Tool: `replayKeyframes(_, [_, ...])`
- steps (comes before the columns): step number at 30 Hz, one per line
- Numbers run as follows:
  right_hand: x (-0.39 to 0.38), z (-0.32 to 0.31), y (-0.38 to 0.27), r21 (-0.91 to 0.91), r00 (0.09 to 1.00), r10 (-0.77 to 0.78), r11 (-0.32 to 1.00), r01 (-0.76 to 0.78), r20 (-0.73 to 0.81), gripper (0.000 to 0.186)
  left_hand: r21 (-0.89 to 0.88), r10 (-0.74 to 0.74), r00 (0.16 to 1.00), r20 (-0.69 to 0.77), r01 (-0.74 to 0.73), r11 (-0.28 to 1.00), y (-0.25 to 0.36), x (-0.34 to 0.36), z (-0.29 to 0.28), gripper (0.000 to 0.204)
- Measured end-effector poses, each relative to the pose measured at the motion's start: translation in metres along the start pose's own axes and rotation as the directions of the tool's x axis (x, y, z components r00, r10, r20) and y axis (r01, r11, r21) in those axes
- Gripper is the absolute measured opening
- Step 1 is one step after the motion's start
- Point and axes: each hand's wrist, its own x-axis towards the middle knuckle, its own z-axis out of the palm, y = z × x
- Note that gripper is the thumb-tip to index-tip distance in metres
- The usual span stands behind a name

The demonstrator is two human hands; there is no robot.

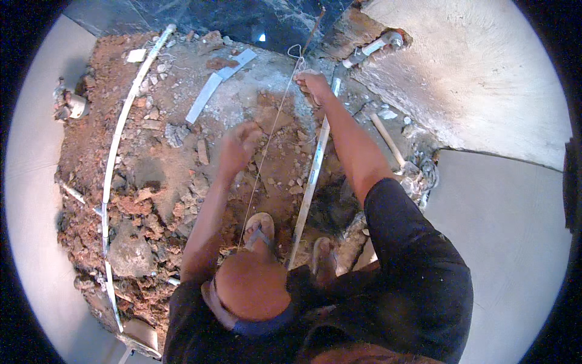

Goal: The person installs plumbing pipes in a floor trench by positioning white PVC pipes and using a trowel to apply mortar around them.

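Building site, groundworks or plumbing stage. Bare earth and rubble (154, 182) underfoot, hemmed by smooth grey surfaces (497, 230). Long white pipe (123, 115) across the dirt; pipe stub (77, 106) at left edge; another fitting (376, 48) in a broken-out hollow. Taut string (280, 109) overhead; wooden-handled tool (388, 141) among debris.

1. The right hand (312, 86) pinches pale string (301, 62) near a thin stick (316, 27).
2. The left hand (240, 145), slightly blurred, hangs half-curled just beside the string's taut length.
3. A long pale bar (318, 151) lies under the right forearm.
4. Left, a white pipe (119, 124) crosses reddish rubble (154, 227).
5. A wooden handle (387, 138) lies right of the bar.
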Motion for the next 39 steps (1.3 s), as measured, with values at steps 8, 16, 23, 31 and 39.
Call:
replayKeyframes(8, [-0.092, -0.025, -0.018, -0.189, 0.987, -0.141, 0.974, 0.125, -0.076, 0.021, -0.055, -0.053, 0.996, 0.075, 0.057, 0.997, 0.002, 0.09, 0.065, 0.027])
replayKeyframes(16, [-0.174, -0.016, 0.005, -0.665, 0.726, -0.557, 0.367, 0.65, 0.403, 0.032, -0.061, 0.374, 0.882, 0.287, -0.372, 0.926, -0.053, 0.145, 0.124, 0.037])
replayKeyframes(23, [-0.208, -0.024, 0.0, -0.609, 0.996, -0.069, 0.787, 0.093, 0.064, 0.03, -0.757, -0.192, 0.884, 0.426, 0.464, 0.46, -0.013, 0.142, 0.14, 0.028])
replayKeyframes(31, [-0.207, -0.049, -0.023, -0.648, 0.983, -0.068, 0.743, 0.165, 0.173, 0.035, -0.728, -0.224, 0.91, 0.348, 0.413, 0.546, -0.004, 0.14, 0.147, 0.018])
replayKeyframes(39, [-0.102, -0.053, -0.071, -0.745, 0.883, -0.456, 0.552, 0.374, 0.105, 0.029, -0.224, 0.053, 0.995, 0.088, -0.032, 0.974, -0.059, 0.179, 0.173, 0.015])
